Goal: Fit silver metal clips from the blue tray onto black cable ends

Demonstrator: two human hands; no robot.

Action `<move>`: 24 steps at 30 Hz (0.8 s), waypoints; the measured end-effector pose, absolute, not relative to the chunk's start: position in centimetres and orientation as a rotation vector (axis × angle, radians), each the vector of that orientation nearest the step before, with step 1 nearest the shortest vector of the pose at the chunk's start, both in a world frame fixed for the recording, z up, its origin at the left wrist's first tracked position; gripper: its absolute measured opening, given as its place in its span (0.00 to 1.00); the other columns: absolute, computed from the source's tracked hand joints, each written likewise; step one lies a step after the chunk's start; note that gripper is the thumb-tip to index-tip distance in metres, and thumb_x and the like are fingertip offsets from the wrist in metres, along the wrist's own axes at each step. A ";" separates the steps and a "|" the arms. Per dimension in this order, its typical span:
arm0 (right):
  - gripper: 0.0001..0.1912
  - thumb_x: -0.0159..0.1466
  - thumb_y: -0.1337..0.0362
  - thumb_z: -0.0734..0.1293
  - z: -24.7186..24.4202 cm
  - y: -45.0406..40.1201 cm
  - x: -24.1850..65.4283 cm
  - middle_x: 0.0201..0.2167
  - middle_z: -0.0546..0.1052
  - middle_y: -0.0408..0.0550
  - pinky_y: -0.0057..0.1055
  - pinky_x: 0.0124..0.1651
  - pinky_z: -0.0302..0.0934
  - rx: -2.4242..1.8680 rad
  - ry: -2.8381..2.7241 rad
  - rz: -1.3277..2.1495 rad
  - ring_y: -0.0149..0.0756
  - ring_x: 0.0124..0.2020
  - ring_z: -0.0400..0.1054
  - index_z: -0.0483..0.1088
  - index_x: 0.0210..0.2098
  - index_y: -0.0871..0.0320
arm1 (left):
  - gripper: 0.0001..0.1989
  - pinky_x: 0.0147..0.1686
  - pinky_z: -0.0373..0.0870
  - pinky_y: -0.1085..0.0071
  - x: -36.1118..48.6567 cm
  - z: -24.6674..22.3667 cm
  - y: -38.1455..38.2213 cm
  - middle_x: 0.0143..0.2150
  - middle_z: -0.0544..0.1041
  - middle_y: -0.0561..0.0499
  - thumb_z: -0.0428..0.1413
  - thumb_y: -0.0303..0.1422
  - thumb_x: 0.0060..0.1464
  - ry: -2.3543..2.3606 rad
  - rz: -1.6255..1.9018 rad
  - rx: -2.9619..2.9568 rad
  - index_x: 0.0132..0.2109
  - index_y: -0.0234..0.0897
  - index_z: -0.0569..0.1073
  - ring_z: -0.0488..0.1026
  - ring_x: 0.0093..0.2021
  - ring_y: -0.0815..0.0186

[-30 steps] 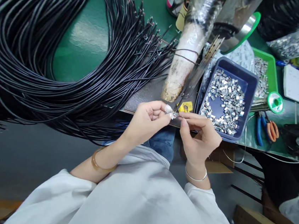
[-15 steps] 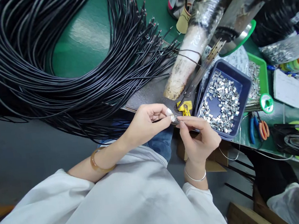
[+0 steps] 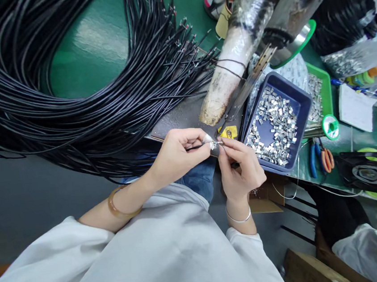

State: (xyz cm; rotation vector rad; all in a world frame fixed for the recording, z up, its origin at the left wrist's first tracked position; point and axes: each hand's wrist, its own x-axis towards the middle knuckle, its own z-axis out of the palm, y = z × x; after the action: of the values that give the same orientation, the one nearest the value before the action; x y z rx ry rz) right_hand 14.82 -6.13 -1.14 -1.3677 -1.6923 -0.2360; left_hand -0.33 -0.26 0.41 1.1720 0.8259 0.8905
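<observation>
Hands, two. Left hand (image 3: 173, 158), one: closed on a black cable (image 3: 194, 147) near its end. Right hand (image 3: 243, 169), one: your fingertips pinched by the silver tip (image 3: 220, 142); exact grip hidden.

Change: your right hand had covered more of the yellow piece (image 3: 228, 132) than half a second earlier; both hands remained at the same cable end, so that fine handwork seemed unfinished.

Cables (image 3: 104, 105), black, bundled on the bench (image 3: 93, 39) beyond your left hand: too many to count. Blue tray (image 3: 265, 131), one, beyond your right hand; metal clips (image 3: 279, 149) inside, uncounted. Green tray (image 3: 327, 86), one, farther right.
</observation>
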 end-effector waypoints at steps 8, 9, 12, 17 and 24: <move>0.07 0.64 0.72 0.72 -1.4 -5.5 14.5 0.40 0.84 0.42 0.23 0.31 0.73 -1.407 -1.561 0.008 0.30 0.38 0.81 0.74 0.39 0.54 | 0.06 0.25 0.62 0.77 0.0 -0.1 -0.6 0.23 0.72 0.53 0.60 0.29 0.52 0.949 0.985 1.219 0.28 0.33 0.77 0.65 0.24 0.73; 0.07 0.63 0.72 0.72 -1.4 -5.5 14.5 0.40 0.85 0.42 0.23 0.32 0.73 -1.402 -1.560 0.005 0.30 0.39 0.81 0.74 0.39 0.54 | 0.07 0.26 0.63 0.77 0.0 -0.1 -0.7 0.24 0.73 0.53 0.60 0.29 0.53 0.944 0.984 1.232 0.28 0.33 0.77 0.66 0.25 0.72; 0.09 0.63 0.73 0.72 -1.5 -5.6 14.7 0.41 0.85 0.42 0.25 0.38 0.76 -1.383 -1.607 -0.113 0.31 0.41 0.81 0.75 0.40 0.53 | 0.06 0.27 0.66 0.77 0.1 -0.1 -0.6 0.26 0.77 0.51 0.61 0.29 0.52 0.913 0.990 1.227 0.28 0.33 0.79 0.69 0.26 0.72; 0.10 0.63 0.72 0.73 -1.5 -5.5 14.9 0.42 0.85 0.43 0.29 0.46 0.77 -1.362 -1.669 -0.223 0.32 0.42 0.81 0.75 0.42 0.53 | 0.04 0.25 0.64 0.77 0.4 0.0 0.0 0.24 0.75 0.52 0.61 0.29 0.49 0.917 0.981 1.162 0.29 0.33 0.80 0.67 0.24 0.72; 0.09 0.62 0.72 0.74 -1.1 -5.2 14.8 0.41 0.84 0.42 0.30 0.46 0.77 -1.378 -1.610 -0.130 0.32 0.41 0.81 0.76 0.40 0.53 | 0.05 0.22 0.60 0.78 0.8 -0.1 0.1 0.20 0.70 0.54 0.61 0.30 0.49 0.927 1.016 1.174 0.28 0.33 0.79 0.63 0.22 0.74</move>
State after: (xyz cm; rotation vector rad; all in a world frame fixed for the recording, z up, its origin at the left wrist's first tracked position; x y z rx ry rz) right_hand 14.79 -5.16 -1.15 -1.3781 -1.6100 -0.1301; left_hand 0.81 0.06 -0.10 1.1744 0.9273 1.0160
